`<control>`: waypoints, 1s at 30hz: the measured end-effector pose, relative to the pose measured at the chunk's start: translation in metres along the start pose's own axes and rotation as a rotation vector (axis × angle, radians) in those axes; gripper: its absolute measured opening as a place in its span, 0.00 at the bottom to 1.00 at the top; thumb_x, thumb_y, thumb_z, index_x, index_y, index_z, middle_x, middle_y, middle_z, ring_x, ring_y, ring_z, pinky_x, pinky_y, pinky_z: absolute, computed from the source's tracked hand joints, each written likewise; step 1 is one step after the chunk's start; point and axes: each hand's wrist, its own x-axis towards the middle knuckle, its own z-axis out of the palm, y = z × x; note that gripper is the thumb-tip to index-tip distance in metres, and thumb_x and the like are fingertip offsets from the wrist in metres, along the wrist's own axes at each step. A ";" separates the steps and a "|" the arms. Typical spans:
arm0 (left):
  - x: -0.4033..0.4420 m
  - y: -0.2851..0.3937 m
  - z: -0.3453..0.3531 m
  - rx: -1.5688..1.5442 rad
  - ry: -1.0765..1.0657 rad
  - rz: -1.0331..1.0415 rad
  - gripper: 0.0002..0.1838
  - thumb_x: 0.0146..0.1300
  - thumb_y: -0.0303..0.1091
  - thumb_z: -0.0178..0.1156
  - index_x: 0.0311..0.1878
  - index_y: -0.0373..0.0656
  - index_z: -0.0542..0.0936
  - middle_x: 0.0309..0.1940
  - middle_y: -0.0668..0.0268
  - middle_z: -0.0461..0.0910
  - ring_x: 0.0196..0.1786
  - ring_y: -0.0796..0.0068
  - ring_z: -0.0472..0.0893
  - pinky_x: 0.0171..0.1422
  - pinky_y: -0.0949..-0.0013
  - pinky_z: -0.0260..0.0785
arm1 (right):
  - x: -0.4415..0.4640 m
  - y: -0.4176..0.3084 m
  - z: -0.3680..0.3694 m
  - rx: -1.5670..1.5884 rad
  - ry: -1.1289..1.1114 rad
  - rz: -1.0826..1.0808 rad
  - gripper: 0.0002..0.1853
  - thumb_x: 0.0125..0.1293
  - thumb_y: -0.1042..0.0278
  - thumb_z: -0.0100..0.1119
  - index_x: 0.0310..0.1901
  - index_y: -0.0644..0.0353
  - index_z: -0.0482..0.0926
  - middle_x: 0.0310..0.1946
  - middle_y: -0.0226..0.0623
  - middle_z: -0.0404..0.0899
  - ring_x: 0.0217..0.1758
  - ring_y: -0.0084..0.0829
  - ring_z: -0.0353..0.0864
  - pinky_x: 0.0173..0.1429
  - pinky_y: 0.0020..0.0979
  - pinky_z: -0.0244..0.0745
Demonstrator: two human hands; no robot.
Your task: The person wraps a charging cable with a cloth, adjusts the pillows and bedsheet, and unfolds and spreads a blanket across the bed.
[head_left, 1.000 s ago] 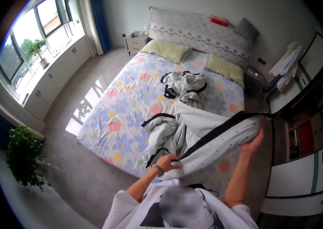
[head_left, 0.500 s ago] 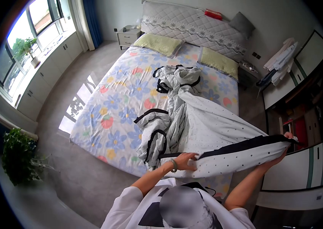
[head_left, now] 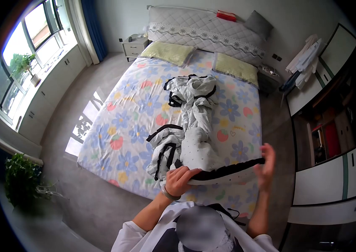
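A white duvet cover [head_left: 197, 149] with small black dots and black trim lies bunched down the middle of the bed [head_left: 115, 122]. My left hand [head_left: 178, 181], with a bangle on the wrist, is closed on its black-edged border at the near side of the bed. From there the border stretches right as a narrow strip to my right hand [head_left: 265, 168]. That hand is raised with fingers stretched upward and thumb apart, the strip's end against its palm. The rest of the cover lies crumpled farther up the mattress.
Two yellow-green pillows [head_left: 167, 53] lie by the padded headboard [head_left: 207, 35], where a red pouch [head_left: 226, 16] rests on top. A nightstand [head_left: 135, 47] stands at the left, an open-fronted wardrobe [head_left: 333, 168] at the right. A leafy plant [head_left: 21, 180] stands at the lower left.
My right hand has moved left and its fingers have opened. The stretched cover panel has drawn in and collapsed, baring more floral sheet. My left hand has shifted left and closed on the border.
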 end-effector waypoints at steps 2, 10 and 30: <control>0.001 0.008 0.001 -0.003 0.011 0.010 0.22 0.30 0.26 0.58 0.37 0.43 0.79 0.17 0.72 0.64 0.19 0.76 0.69 0.19 0.74 0.58 | -0.015 0.003 0.045 -0.002 -0.449 -0.132 0.25 0.55 0.61 0.60 0.53 0.63 0.68 0.52 0.39 0.69 0.57 0.34 0.65 0.59 0.36 0.58; -0.063 0.025 0.047 -0.343 -0.227 -0.154 0.14 0.50 0.27 0.64 0.42 0.44 0.75 0.39 0.63 0.74 0.34 0.65 0.78 0.37 0.68 0.73 | -0.042 0.051 0.066 0.503 -0.082 0.152 0.08 0.61 0.79 0.45 0.41 0.66 0.73 0.34 0.27 0.73 0.36 0.18 0.69 0.44 0.21 0.65; -0.049 -0.022 0.077 -0.474 -0.590 -0.237 0.24 0.48 0.29 0.62 0.51 0.44 0.71 0.45 0.62 0.73 0.47 0.60 0.75 0.49 0.64 0.69 | -0.030 0.029 -0.023 0.949 0.343 0.184 0.18 0.66 0.61 0.40 0.52 0.62 0.69 0.48 0.35 0.71 0.54 0.31 0.70 0.61 0.32 0.63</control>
